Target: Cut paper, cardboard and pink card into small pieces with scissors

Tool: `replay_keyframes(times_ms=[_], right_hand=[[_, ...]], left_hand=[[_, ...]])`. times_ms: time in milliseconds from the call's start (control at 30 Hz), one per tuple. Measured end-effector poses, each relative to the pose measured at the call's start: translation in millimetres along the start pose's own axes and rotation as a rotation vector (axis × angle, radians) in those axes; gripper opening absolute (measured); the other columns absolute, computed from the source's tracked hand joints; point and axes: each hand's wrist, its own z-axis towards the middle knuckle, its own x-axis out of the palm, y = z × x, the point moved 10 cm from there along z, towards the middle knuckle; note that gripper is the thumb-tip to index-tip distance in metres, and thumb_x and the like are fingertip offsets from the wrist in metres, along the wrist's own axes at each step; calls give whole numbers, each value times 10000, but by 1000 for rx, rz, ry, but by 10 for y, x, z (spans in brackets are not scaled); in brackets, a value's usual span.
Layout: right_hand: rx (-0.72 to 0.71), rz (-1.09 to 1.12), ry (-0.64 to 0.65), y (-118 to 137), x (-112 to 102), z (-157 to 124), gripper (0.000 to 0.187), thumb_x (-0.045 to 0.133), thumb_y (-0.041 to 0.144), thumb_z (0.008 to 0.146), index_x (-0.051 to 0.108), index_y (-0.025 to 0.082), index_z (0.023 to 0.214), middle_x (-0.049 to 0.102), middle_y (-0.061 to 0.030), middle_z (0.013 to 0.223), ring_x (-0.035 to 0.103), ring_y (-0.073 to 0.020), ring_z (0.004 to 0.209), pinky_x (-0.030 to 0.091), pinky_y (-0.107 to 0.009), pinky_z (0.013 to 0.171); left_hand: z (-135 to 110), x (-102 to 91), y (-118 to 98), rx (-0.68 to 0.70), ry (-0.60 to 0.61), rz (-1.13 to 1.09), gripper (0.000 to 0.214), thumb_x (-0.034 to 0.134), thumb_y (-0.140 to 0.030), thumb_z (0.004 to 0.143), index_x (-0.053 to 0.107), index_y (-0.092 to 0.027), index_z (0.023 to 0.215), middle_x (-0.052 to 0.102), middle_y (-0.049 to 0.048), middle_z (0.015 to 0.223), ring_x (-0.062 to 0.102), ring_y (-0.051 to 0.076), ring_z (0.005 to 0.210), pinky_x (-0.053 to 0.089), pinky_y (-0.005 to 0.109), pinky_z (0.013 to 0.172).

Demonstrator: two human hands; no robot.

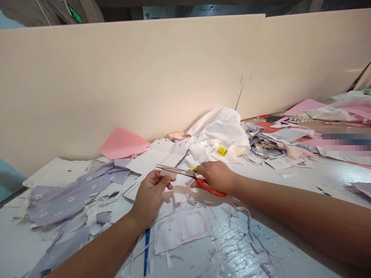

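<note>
My right hand grips a pair of scissors with red handles, and the blades point left. A thin yellow stick-like thing pokes out beside its fingers; what it is I cannot tell. Between the thumb and fingers of my left hand is a small white piece, paper or cloth. The blades lie across this piece, close to the left fingertips. Below the hands, a pale pink rectangular piece with lighter patches lies flat on the table. A blue strip-shaped tool lies beside my left forearm.
Grey flowered fabric and scraps cover the left. White sheets and crumpled white cloth lie ahead, near a bottle with a yellow label. Stacked cut pieces sit right. A cream partition stands behind.
</note>
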Motion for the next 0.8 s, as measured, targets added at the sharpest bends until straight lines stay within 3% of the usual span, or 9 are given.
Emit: replay_keyframes(times_ms=[300,500,667,800], right_hand=[[55,44,8,-78,25,12,558,299,633,789,571,147,755,619,-89,704,562,-191,616,220,-247,469],[238,376,-72,-324,-56,-8,507,307,627,789,501,177,659,536,-18,591,464,-127,525,270,-223,480],[241,623,-35,-248,-15,-15,441,411,612,746,461,188,634,479,16,570,418,-113,520,291,-220,480],[250,735,-5,-157,-1,-49,400,453,585,729,457,187,682,453,26,577,405,-111,519,291,-221,468]], left_hand=[[35,4,49,-16,23,-52,180,610,-334,703,541,-168,717,565,-15,592,504,93,563,431,203,518],[65,-47,128,-55,-13,-81,124,580,-285,697,552,-169,732,629,22,749,573,114,679,429,206,578],[45,-23,170,-146,-16,-218,174,613,-228,625,448,-175,638,641,60,961,623,185,853,474,271,667],[17,-7,166,-156,10,-197,194,604,-183,613,412,-173,590,643,68,926,612,208,860,476,275,602]])
